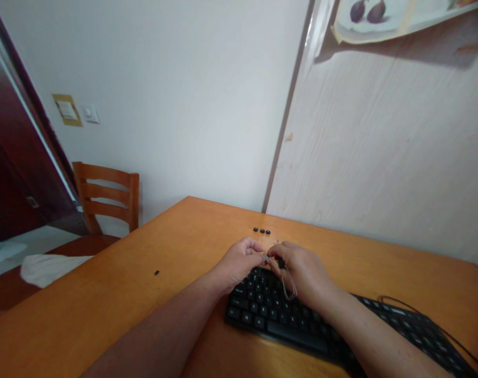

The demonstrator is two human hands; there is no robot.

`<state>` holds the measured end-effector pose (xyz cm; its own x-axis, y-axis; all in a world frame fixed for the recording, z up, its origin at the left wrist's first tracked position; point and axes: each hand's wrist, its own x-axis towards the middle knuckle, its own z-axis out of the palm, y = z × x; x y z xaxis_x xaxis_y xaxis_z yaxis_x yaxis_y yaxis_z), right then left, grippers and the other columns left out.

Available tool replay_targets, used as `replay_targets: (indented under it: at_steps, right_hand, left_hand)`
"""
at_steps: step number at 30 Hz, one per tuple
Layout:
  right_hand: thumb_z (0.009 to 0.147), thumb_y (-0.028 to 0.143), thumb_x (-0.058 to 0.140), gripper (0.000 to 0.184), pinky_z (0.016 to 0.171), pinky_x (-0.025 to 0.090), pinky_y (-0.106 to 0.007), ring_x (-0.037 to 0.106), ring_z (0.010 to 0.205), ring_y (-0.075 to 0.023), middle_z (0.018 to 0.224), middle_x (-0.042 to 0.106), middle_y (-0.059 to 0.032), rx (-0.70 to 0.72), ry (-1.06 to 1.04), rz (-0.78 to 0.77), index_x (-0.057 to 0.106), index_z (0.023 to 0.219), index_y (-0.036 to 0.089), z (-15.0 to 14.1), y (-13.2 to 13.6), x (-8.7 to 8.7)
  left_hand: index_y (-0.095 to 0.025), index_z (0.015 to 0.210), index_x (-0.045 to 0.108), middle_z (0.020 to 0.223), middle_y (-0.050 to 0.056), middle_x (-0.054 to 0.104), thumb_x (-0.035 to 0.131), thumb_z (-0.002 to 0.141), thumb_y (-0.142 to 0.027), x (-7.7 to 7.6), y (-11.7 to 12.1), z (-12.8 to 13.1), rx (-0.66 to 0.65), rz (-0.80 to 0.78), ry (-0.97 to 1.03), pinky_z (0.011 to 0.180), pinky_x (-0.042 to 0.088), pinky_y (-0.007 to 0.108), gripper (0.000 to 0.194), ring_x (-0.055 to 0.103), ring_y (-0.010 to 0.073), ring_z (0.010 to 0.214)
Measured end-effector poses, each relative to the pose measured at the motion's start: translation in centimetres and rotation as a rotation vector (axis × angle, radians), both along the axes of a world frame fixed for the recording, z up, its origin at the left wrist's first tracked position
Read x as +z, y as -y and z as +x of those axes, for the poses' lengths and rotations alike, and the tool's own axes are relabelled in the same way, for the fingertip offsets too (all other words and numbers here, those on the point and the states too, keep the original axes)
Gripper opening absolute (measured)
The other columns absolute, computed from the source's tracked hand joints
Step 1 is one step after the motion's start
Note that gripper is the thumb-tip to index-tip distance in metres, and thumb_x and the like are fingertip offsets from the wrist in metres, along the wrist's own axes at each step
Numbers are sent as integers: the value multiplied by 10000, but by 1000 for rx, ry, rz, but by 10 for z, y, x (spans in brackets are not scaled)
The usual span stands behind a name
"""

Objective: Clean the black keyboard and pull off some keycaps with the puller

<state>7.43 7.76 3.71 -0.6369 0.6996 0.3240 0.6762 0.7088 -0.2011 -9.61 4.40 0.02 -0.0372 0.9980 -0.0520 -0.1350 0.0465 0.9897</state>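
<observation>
Both of my hands meet above the top left part of a black keyboard (278,329). My right hand (304,268) is closed around a wire keycap puller (289,291), whose thin wire loop hangs below the fingers toward the keys. Pinched at the fingertips, my left hand (239,261) touches the puller's other end; a small part shows there, too small to name. Just beyond the hands, three black keycaps (262,231) sit in a row on the table. My right hand and forearm cover part of the keyboard's keys.
A small black piece (157,272) lies on the wooden table (176,236), left of my left arm. The keyboard's cable (410,304) curves along the right side. A wooden chair (108,194) with a white cloth (53,268) stands past the left edge. A wall (207,105) borders the back.
</observation>
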Motion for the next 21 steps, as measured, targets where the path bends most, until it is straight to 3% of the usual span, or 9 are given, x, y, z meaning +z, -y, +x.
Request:
replay_targets:
  at_steps: [5,10,15,21]
  right_hand:
    - [893,324,574,186,639,393,-271,638,762,-188,888,727,-58,-36,-1,-64,730,944,237,7,-14,9]
    - [865,338,595,181,625,392,-271,631,734,-190,810,737,-43,-101,-33,-185,741,866,231,20,-61,10]
    - [854,300,614,171,626,393,-265,621,726,-183,796,737,-59,-136,-44,-215,741,847,186,25,-111,-4]
    - [837,233,623,126,621,383,-254,611,728,-173,824,739,-59,-162,-18,-207,738,838,184,15,-143,-27]
  left_hand:
    - [-178,906,574,785,19,685,670,766,-296,-3,-3,-6,68,3,-76,708,429,249,207,617,139,704]
    - [-177,849,583,779,24,684,617,816,-392,-11,-7,-14,124,15,-175,676,409,245,221,573,134,667]
    - [-178,841,591,772,21,680,592,824,-410,-16,-7,-14,127,25,-207,643,392,243,233,551,134,640]
    - [-180,835,591,756,8,669,578,837,-424,-23,-11,-15,107,25,-217,605,368,233,244,505,113,582]
